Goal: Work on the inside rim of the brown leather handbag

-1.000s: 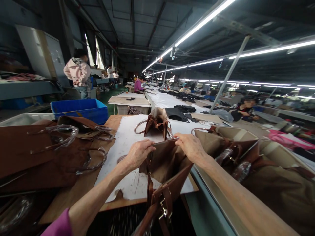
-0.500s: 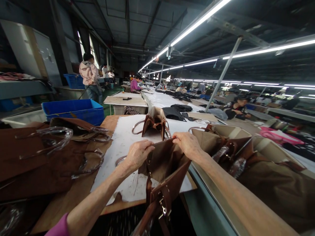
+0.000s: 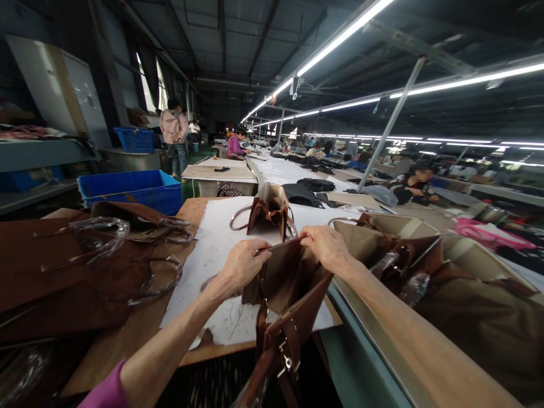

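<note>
Two bare hands hold an open brown bag (image 3: 310,306) at the near edge of the desk (image 3: 193,208), toward its right corner. The left hand (image 3: 243,263) pinches the left end of the bag's far rim between thumb and fingers; the right hand (image 3: 327,247) pinches the same rim farther right. The bag's near side, with its metal clasp (image 3: 287,362), hangs out past the desk's near edge.

The bag looks hollow, so probably light, with stiff front and back walls and softer sides that may fold inward. Its surface is likely smooth but easy to grip; the clasp could scratch it. The rim near the corners seems the best hold, since the straps would swing.

A smaller-looking bag (image 3: 267,220) stands beyond, on white paper (image 3: 221,226). More bags (image 3: 38,266) lie along the desk's left edge, their handles wrapped in clear plastic (image 3: 114,235).
</note>
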A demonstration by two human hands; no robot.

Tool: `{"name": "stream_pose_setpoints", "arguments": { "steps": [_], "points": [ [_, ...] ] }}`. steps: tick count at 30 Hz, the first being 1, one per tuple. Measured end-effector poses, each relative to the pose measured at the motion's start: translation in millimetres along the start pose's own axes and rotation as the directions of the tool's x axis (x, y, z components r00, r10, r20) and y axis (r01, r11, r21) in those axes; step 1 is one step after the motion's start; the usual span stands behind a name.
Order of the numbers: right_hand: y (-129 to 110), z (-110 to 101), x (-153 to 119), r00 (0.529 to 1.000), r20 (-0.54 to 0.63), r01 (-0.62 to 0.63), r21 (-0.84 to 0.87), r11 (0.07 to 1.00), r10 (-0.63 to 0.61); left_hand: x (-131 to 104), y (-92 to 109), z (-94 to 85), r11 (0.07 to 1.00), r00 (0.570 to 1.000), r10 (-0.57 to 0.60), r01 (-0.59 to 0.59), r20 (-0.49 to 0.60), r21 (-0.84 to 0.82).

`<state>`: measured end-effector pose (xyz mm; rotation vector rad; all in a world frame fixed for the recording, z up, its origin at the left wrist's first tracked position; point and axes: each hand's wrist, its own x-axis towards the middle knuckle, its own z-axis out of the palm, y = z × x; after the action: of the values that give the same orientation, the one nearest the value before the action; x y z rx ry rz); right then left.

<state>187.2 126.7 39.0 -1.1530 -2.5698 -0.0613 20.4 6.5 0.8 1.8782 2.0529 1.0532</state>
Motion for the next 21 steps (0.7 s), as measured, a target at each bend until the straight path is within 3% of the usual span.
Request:
{"name": "stream_pose_setpoints", "arguments": {
  "steps": [10, 17, 21],
  "points": [
    [1.5, 0.0, 1.9, 0.999, 0.024, -0.022, -0.022, 1.000, 0.022, 3.2, 23.3, 0.5, 0.910, 0.999, 0.035, -0.040, 0.020, 0.412],
    [-2.4, -0.9, 0.1, 0.999, 0.029, -0.024, -0.100, 0.995, 0.027, 54.0, 56.1, 18.8, 0.862, 0.986, 0.070, -0.137, 0.154, 0.488],
    [-1.2, -5.1, -2.9, 0.998, 0.033, -0.054, -0.080, 0.995, 0.057, 76.3, 61.0, 26.9, 0.864, 0.969, 0.067, -0.176, 0.238, 0.472]
  ]
}}
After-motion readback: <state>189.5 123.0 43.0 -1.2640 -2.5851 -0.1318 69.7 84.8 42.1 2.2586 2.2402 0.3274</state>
